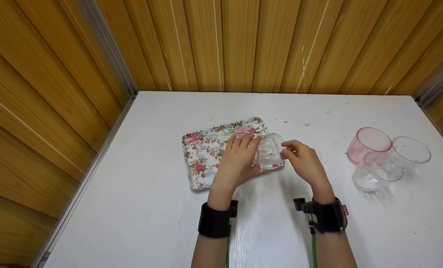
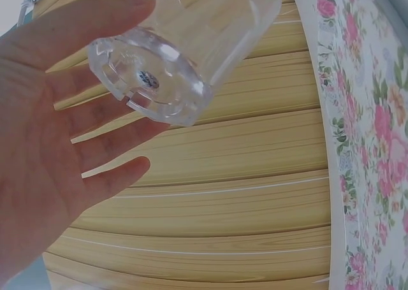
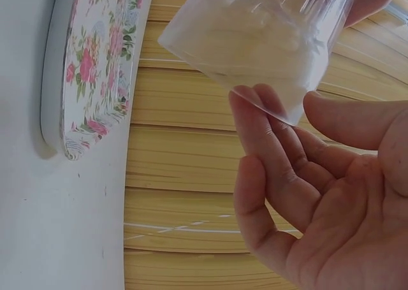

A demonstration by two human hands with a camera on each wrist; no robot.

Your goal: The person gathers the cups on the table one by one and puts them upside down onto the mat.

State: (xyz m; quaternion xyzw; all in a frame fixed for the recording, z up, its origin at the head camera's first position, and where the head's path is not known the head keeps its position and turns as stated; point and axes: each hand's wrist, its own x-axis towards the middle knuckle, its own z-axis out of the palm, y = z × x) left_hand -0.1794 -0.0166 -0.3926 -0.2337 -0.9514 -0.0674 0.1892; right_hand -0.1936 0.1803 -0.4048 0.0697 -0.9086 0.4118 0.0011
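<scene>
Head view: we're holding a clear glass [image 1: 269, 149] above the flowery tray [image 1: 201, 154]. Our left hand [image 1: 238, 159], fingers spread, is gripping it; our right hand [image 1: 305, 161] is pinching its rim.

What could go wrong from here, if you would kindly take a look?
The clear glass is held tilted above the floral tray, so it could drop if a grip slips. The right hand pinches the rim, which may slide free if the left hand releases the base.
</scene>
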